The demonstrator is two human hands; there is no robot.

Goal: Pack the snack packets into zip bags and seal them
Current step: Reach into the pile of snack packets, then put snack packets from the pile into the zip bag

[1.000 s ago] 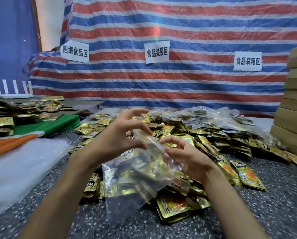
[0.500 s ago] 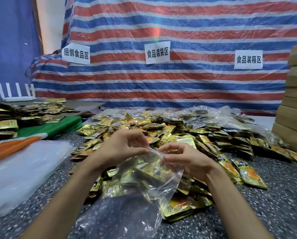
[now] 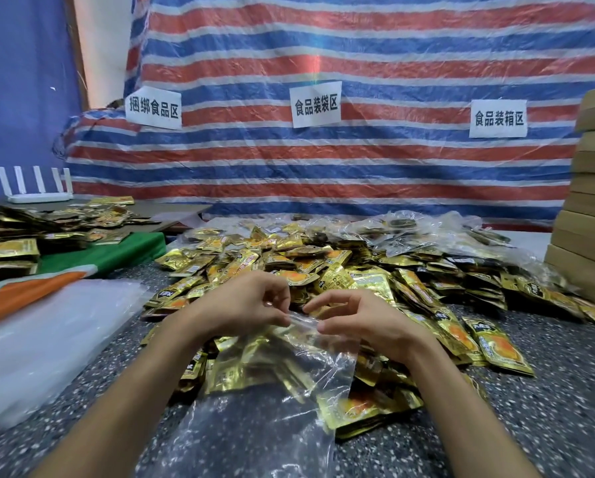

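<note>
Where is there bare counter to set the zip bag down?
Bare countertop lies front right, between the right forearm and the cardboard boxes; a narrower strip front left beside the clear plastic stack. The centre is crowded with the snack packets.

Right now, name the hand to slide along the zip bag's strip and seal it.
The right hand, marginally: both pinch the top edge of the zip bag close together, so the left hand can anchor while the right slides.

The big sheet (image 3: 358, 167) across the top had red, blue and white stripes. The snack packets (image 3: 289, 257) were shiny gold with orange patches. The table (image 3: 548, 391) at the lower right was dark grey with white specks. The zip bag (image 3: 247, 429) near the bottom was clear.
</note>
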